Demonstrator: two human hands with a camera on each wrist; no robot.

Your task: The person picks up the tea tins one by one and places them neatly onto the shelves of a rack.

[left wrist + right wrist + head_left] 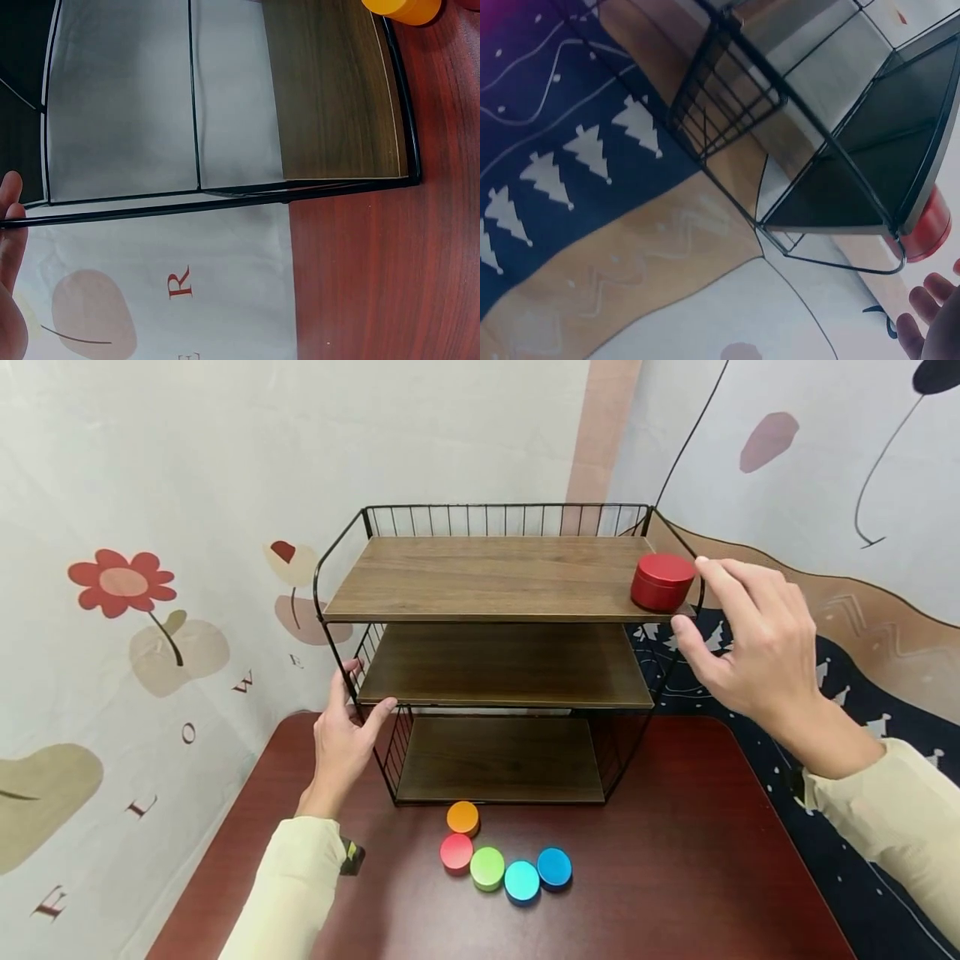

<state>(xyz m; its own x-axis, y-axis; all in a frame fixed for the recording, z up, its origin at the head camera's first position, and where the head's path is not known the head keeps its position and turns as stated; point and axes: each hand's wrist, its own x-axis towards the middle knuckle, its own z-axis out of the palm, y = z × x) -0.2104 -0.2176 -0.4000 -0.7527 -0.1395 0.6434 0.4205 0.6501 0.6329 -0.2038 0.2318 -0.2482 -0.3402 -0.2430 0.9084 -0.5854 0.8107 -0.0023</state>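
One red tin sits at the top shelf's right front corner; probably light, rigid and smooth: grasp around its sides. Right hand spread beside it, contact unclear; left hand grips the rack.

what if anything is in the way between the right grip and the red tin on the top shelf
Only the rack's black side frame: it curves up beside the red tin, at the top shelf's right front corner, facing the right grip. Nothing else visible lies between.
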